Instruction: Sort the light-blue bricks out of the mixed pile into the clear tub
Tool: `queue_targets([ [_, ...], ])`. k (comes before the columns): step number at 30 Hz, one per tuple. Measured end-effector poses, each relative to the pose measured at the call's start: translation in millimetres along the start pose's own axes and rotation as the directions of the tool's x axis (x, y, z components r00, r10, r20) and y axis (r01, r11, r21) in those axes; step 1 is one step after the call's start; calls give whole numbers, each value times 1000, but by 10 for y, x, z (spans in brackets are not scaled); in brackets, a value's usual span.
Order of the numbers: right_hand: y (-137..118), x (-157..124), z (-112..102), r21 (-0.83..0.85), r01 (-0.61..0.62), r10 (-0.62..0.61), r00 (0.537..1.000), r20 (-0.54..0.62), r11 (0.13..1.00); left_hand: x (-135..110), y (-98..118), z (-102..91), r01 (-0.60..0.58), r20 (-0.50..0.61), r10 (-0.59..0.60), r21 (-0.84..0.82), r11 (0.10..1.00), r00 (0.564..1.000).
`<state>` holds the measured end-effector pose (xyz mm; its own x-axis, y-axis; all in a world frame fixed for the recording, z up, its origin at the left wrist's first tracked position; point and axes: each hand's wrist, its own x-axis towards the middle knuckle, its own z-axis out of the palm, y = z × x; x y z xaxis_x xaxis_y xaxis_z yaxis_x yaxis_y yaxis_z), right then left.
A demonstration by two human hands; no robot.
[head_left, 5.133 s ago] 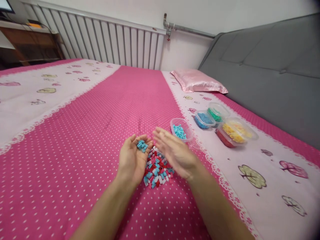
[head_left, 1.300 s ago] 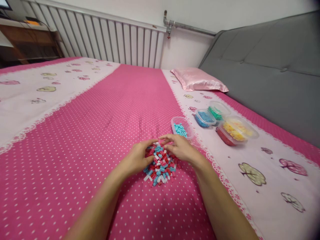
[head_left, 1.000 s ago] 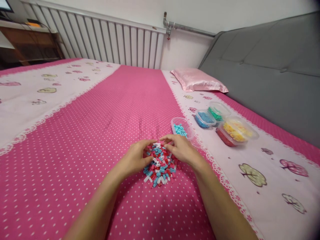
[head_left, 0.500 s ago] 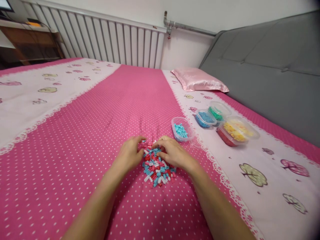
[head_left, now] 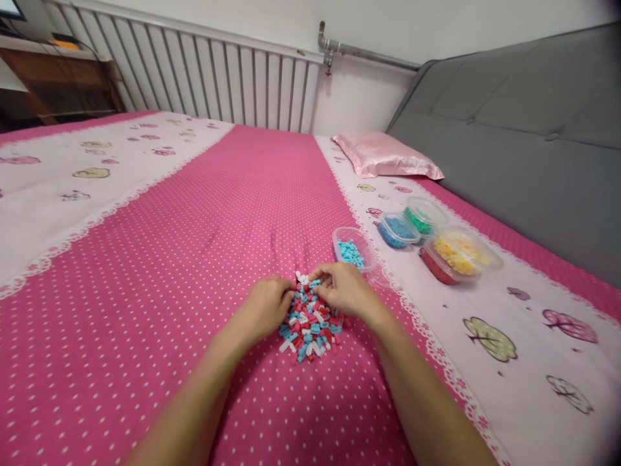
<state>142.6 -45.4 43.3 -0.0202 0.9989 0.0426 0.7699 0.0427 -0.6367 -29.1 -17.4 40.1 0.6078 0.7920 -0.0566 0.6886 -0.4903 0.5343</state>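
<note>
One mixed brick pile [head_left: 309, 327] between left hand [head_left: 268, 304] and right hand [head_left: 346, 289], both curled (can't tell if pinching bricks).

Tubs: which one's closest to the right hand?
The tub holding light-blue pieces, just beyond the right hand; the others sit farther off, on the pale strip.

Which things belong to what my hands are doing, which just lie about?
Belong:
heaped small red, pink, white, blue plastic pieces
clear plastic tub of light-blue pieces, probably
clear plastic tubs of other colours, perhaps

Lie about:
shiny pink rectangular pillow
small orange object, unclear
</note>
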Motion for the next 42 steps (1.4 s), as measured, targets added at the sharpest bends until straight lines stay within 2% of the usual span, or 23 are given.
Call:
queue_targets([
  [3, 10, -1, -10, 38, -18, 19, 1000, -15, 999, -11, 14, -23, 19, -23, -20, -28, 999, 1000],
  [6, 6, -3, -8, 90, -10, 12, 1000, -19, 996, -13, 6, -38, 57, -146, -57, 1, 998, 988],
  [8, 1, -2, -8, 118, -1, 5, 999, -32, 993, -12, 8, -55, 84, -223, -91, -40, 996, 971],
  [10, -9, -1, -14, 137, 7, 1, 999, -54, 991, -8, 24, -70, 94, -255, -136, -170, 981, 957],
  [12, -29, -3, -28, 152, 10, 2, 997, -80, 988, -1, 58, -75, 87, -249, -208, -422, 902, 946],
  [13, -43, -4, -37, 164, 9, 6, 996, -89, 986, 2, 83, -74, 79, -231, -256, -578, 812, 939],
  [14, -60, -7, -46, 181, 9, 8, 995, -96, 983, 5, 112, -72, 70, -201, -310, -726, 684, 929],
  [15, -77, -11, -55, 203, 13, 8, 995, -103, 979, 7, 145, -71, 63, -161, -365, -846, 529, 917],
  [17, -114, -19, -69, 254, 53, -21, 991, -129, 966, 7, 217, -75, 71, -39, -456, -973, 220, 889],
  [20, -156, -34, -73, 312, 179, -124, 974, -188, 933, 0, 309, -92, 127, 169, -438, -984, -125, 883],
  [22, -169, -40, -66, 339, 246, -181, 960, -214, 908, -5, 348, -99, 169, 268, -364, -945, -280, 892],
  [24, -171, -42, -56, 362, 279, -206, 952, -227, 889, -9, 372, -100, 196, 329, -321, -903, -382, 888],
  [27, -166, -41, -45, 398, 292, -211, 949, -235, 870, -12, 390, -96, 197, 369, -314, -863, -464, 875],
  [31, -168, -44, -52, 439, 290, -206, 951, -228, 851, -10, 381, -95, 155, 354, -318, -845, -512, 879],
  [37, -190, -59, -64, 441, 303, -207, 945, -253, 845, -6, 344, -84, 151, 356, -313, -837, -526, 880],
  [42, -213, -79, -79, 413, 336, -260, 938, -229, 847, -16, 342, -72, 171, 350, -273, -840, -515, 896],
])
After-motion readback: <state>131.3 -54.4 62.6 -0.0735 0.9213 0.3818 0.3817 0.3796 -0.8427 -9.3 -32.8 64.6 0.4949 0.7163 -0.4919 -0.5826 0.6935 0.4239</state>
